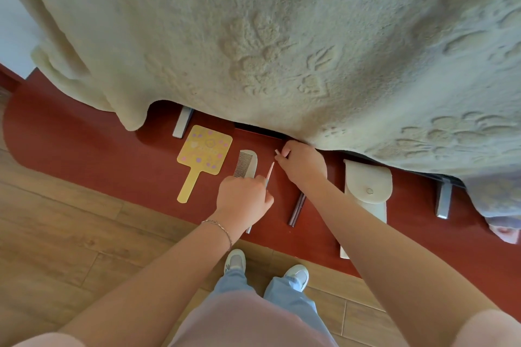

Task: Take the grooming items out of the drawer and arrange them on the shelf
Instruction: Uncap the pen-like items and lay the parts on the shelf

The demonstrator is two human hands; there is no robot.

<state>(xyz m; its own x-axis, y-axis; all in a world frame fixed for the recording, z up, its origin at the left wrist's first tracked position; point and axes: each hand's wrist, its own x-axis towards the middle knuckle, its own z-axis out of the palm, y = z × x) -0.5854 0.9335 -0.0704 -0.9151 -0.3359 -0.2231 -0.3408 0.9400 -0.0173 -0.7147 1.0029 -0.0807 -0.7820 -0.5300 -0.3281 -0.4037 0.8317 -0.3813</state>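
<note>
A red-brown wooden shelf (pixel 84 155) runs along the foot of the bed. On it lie a yellow hand mirror (pixel 203 155), a pale comb (pixel 246 164), a dark slim stick (pixel 296 210) and a cream snap pouch (pixel 368 184). My left hand (pixel 242 198) grips a thin pink pencil-like tool (pixel 270 170), its tip pointing up toward my right hand. My right hand (pixel 303 163) is curled and pinches a small pale piece (pixel 277 152) at its fingertips, just below the blanket's edge. A dark opening (pixel 260 131) shows behind it.
A thick cream blanket (pixel 282 36) hangs over the bed and hides the shelf's back. Two grey metal brackets (pixel 182 122) (pixel 443 197) stand on the shelf. Wooden floor (pixel 56 234) lies below, with my feet (pixel 267 270) close to the shelf edge.
</note>
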